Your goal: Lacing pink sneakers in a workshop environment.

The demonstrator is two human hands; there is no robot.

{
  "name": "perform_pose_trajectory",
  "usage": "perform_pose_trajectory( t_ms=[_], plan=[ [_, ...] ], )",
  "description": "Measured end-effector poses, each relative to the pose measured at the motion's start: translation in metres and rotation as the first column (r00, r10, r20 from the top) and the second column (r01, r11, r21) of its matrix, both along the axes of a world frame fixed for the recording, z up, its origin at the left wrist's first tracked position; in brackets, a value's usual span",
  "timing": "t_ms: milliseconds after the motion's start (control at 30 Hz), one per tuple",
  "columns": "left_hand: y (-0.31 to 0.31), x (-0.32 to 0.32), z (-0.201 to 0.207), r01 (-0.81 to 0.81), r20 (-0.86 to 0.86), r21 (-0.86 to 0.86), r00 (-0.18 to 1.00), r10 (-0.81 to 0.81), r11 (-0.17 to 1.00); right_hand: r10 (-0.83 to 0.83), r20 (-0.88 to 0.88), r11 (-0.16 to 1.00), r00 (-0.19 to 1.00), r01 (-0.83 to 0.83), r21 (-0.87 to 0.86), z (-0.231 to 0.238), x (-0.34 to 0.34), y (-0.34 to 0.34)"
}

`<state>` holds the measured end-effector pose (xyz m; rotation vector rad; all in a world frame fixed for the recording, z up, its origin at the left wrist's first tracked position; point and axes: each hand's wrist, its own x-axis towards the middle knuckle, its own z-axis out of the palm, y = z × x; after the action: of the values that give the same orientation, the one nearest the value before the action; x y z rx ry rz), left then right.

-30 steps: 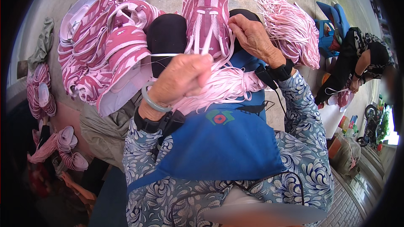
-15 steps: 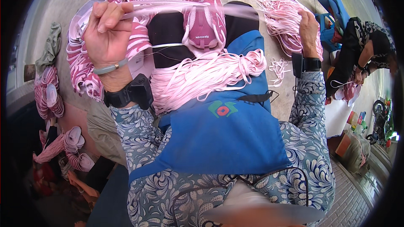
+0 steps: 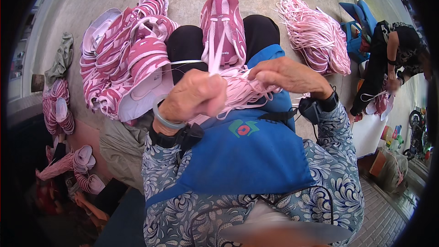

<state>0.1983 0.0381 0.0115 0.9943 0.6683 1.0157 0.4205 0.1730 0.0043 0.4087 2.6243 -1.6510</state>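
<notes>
A pink shoe upper (image 3: 223, 25) lies between my knees, its white lace (image 3: 216, 57) running down to my hands. My left hand (image 3: 194, 98) is closed in a fist around the lace, just above a loose bundle of pale pink laces (image 3: 244, 90) on my blue apron (image 3: 244, 155). My right hand (image 3: 288, 77) rests on that bundle, its fingers curled into the laces. The two hands sit close together over my lap.
A pile of pink shoe uppers (image 3: 125, 55) lies on the concrete floor at the left. A big heap of pink laces (image 3: 315, 34) is at the right. Another person (image 3: 388, 64) in dark clothes sits far right by blue stools (image 3: 359, 16). More pink uppers (image 3: 57, 110) stack along the left edge.
Half a second ago my arms were spread wide with a lace stretched between them. Both hands have come back together over my lap.
</notes>
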Motion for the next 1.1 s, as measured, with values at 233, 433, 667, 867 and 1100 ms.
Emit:
perform_pose_trajectory(
  t_ms=[233,433,667,867,1100],
  plan=[
    [-0.002,0.026,-0.011,0.23,-0.077,-0.168,0.966,-0.245,0.959,-0.517,0.337,0.212,0.787,0.5,-0.84,-0.045,-0.077,-0.007],
    [-0.013,0.005,-0.019,0.172,-0.203,-0.122,0.96,-0.194,0.978,-0.526,0.301,0.171,0.795,0.445,-0.879,-0.057,-0.073,0.004],
    [-0.089,-0.149,-0.036,-0.624,0.442,-0.188,0.636,0.632,0.759,-0.725,0.356,0.236,0.589,0.699,-0.676,-0.094,0.006,0.063],
    [-0.213,-0.274,-0.015,-0.851,0.519,-0.364,0.152,0.841,0.378,-0.807,0.4,0.053,0.435,0.727,-0.684,-0.118,0.027,0.088],
    [-0.325,-0.348,0.018,-0.809,0.049,-0.2,-0.572,0.819,-0.553,-0.908,0.33,-0.044,0.259,0.723,-0.69,-0.129,0.045,0.13]
  ],
)
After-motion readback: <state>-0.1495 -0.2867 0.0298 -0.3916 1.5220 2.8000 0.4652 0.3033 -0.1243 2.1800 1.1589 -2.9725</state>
